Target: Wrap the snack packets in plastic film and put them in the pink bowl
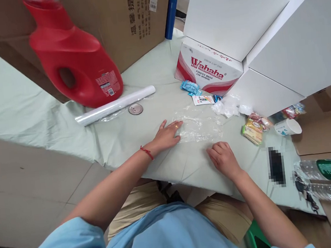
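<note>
A thin, clear, crinkled plastic sheet or bag (202, 126) lies flat on the cloth-covered table. My left hand (167, 134) rests palm down on its left edge, fingers spread, holding nothing. Just off the sheet's lower right side, my right hand (221, 154) is closed with its fingers curled under. Nothing shows sticking out of that hand. Left of the sheet sit a small round metallic disc (135, 109) and a white roll of plastic film (116, 104).
A red jug (80, 66) stands back left before a cardboard box (108, 20). Behind the sheet are a Wahaha carton (207, 67), blue packets (190, 86) and crumpled plastic (226, 106). To the right are snack packs (252, 131), a paper cup (288, 127) and plastic bottles (330, 169).
</note>
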The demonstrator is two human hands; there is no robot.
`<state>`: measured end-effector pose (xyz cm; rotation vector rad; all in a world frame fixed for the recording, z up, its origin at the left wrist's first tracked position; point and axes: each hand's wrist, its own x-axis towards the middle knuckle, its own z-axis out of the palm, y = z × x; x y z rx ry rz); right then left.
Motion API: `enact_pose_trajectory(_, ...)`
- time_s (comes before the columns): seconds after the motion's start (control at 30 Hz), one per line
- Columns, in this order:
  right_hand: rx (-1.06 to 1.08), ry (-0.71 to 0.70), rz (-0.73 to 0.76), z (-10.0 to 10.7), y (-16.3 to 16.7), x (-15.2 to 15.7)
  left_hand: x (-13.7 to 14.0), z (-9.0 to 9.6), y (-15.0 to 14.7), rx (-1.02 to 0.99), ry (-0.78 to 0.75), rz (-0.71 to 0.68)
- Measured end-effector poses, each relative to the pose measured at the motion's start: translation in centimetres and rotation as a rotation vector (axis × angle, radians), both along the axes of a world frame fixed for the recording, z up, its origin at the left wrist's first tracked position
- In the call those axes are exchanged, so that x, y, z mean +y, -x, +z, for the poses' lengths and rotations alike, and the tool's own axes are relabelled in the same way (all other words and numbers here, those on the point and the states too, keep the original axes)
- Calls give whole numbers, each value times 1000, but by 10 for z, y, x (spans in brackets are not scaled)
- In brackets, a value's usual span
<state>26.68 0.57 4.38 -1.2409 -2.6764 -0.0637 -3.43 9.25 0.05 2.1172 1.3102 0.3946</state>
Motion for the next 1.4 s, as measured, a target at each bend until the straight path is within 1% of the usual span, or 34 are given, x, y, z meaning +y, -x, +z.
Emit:
enact_pose_trajectory(0.1, 126, 57, -71, -7, -9, -10, 0, 0, 3, 32, -16, -70)
enact_pose_trajectory(0.17, 185, 70, -130, -6, -7, -3, 0, 0, 4, 50, -12, -101)
enact_pose_trajectory(0.23, 190, 88, -138, -1, 4, 14, 1, -2, 5, 65, -12, -125)
enact_pose_trajectory(0.3, 135, 128, -70, 5, 22, 34, 2, -3, 5, 79, -11, -146)
enact_pose_trajectory(0.4, -20, 208, 73, 13, 47, 57, 4, -1, 5, 92, 2, -170)
enact_pose_trajectory(0.5, -134, 237, 117, 16, 52, 61, 3, 3, 5, 82, 33, -177)
enact_pose_trajectory(0.6, -119, 246, 67, 8, 33, 46, 0, 6, 4, 33, 31, -142)
enact_pose_trajectory(0.73, 58, 257, -37, -14, -6, 6, -4, 3, 5, -28, -23, -72)
enact_pose_trajectory(0.83, 180, 234, -103, -28, -28, -30, -5, 0, 7, -37, -43, -78)
enact_pose_trajectory(0.93, 239, 246, -152, -35, -40, -58, -3, -2, 8, -19, -62, -123)
enact_pose_trajectory(1.07, 297, 288, -194, -31, -55, -79, 2, -1, 12, 53, -35, -215)
enact_pose_trajectory(1.17, 358, 327, -232, -23, -71, -87, 6, 1, 16, 92, 2, -280)
enact_pose_trajectory(1.23, 416, 328, -276, -16, -82, -87, 9, 3, 19, 102, 18, -317)
enact_pose_trajectory(1.33, 517, 240, -405, -6, -89, -78, 10, 5, 22, 124, 29, -342)
enact_pose_trajectory(1.4, 571, 157, -466, -2, -82, -64, 10, 6, 21, 145, 34, -350)
